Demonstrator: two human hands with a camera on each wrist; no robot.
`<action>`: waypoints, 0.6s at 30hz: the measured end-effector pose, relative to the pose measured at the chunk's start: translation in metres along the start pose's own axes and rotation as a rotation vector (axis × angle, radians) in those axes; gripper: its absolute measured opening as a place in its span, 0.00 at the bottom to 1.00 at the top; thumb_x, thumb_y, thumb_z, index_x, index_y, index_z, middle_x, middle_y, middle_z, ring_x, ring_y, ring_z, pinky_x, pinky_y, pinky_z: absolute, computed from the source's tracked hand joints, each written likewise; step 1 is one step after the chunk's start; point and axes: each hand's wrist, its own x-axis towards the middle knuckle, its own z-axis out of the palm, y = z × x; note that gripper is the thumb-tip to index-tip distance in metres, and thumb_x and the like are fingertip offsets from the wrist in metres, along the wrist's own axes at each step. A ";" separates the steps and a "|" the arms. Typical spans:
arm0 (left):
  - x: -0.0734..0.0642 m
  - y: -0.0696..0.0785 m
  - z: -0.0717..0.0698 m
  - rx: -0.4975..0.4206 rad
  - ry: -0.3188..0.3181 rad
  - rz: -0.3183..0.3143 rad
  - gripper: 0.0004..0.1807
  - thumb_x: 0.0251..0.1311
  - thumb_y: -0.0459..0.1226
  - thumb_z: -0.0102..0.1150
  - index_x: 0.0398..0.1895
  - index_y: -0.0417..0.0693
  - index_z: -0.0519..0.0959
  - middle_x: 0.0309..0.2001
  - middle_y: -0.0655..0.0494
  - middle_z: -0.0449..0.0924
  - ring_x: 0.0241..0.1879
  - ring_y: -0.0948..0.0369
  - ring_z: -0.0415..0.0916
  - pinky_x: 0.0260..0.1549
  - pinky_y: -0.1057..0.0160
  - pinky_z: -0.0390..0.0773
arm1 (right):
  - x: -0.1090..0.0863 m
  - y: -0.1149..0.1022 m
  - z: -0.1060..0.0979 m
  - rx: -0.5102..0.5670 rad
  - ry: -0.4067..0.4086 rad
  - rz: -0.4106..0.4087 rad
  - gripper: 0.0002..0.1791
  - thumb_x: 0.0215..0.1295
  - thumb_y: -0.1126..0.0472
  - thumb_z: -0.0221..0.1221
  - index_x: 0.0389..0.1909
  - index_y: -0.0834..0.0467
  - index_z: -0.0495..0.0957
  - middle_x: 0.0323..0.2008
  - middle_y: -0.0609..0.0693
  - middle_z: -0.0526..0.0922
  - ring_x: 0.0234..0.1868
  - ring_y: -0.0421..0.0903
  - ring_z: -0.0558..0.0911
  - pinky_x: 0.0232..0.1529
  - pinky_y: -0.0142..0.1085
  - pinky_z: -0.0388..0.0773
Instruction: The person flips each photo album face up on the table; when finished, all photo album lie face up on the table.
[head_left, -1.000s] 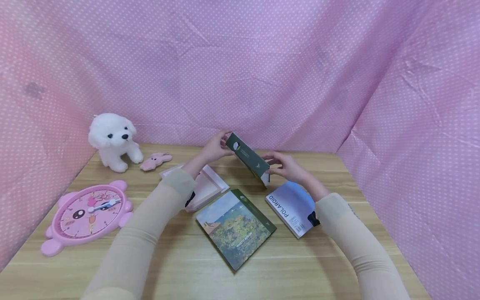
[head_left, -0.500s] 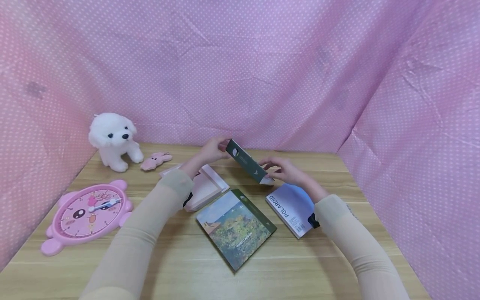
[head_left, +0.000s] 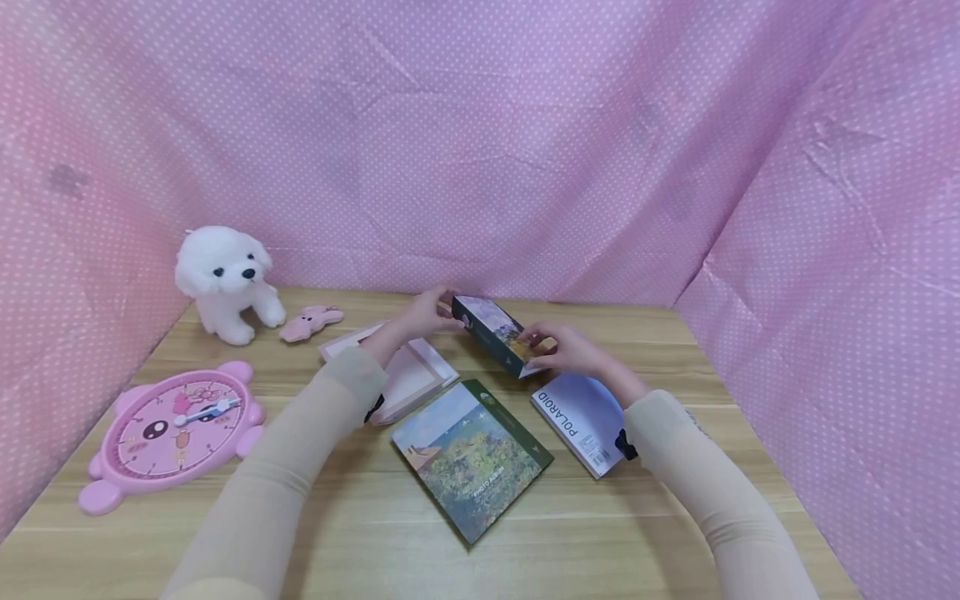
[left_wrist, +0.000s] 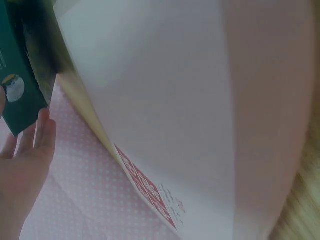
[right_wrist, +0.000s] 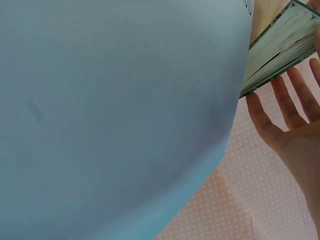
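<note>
At the back of the table, both hands hold a thick photo album (head_left: 487, 335) with a dark green spine and a painted cover. My left hand (head_left: 423, 317) grips its left end; thumb and fingertips meet the green spine corner in the left wrist view. The right hand (head_left: 573, 348) pinches the opposite end between thumb and fingers. Its stack of pale page edges (right_wrist: 285, 45) shows in the right wrist view, with fingertips along the lower cover. Nearer lies a second photo album (head_left: 472, 462), flat, with a painted landscape cover and green spine.
Beneath my left forearm lies a pale pink album or box (head_left: 416, 379). A blue and white POLAROID book (head_left: 581, 421) lies under the right wrist. To the left are a pink toy clock (head_left: 180, 425), a white plush dog (head_left: 228, 283) and a small pink plush (head_left: 311, 322).
The held album has come down toward the table and tipped back, so its painted cover now faces up. Both hands have moved with it; the other things stay put.
</note>
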 end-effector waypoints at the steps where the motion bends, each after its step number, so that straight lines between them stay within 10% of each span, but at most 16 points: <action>1: 0.000 0.000 0.001 0.006 0.003 0.000 0.37 0.55 0.34 0.66 0.66 0.38 0.60 0.58 0.39 0.69 0.55 0.44 0.73 0.55 0.52 0.74 | 0.000 0.001 0.001 -0.008 0.002 0.003 0.23 0.54 0.61 0.68 0.51 0.59 0.75 0.52 0.54 0.77 0.52 0.54 0.77 0.49 0.51 0.79; 18: 0.006 -0.010 0.017 0.207 0.018 -0.015 0.21 0.62 0.41 0.59 0.55 0.41 0.74 0.56 0.43 0.74 0.53 0.48 0.73 0.56 0.52 0.71 | 0.007 0.010 0.008 -0.200 -0.063 0.101 0.29 0.46 0.50 0.72 0.49 0.56 0.77 0.44 0.49 0.78 0.42 0.47 0.75 0.43 0.40 0.75</action>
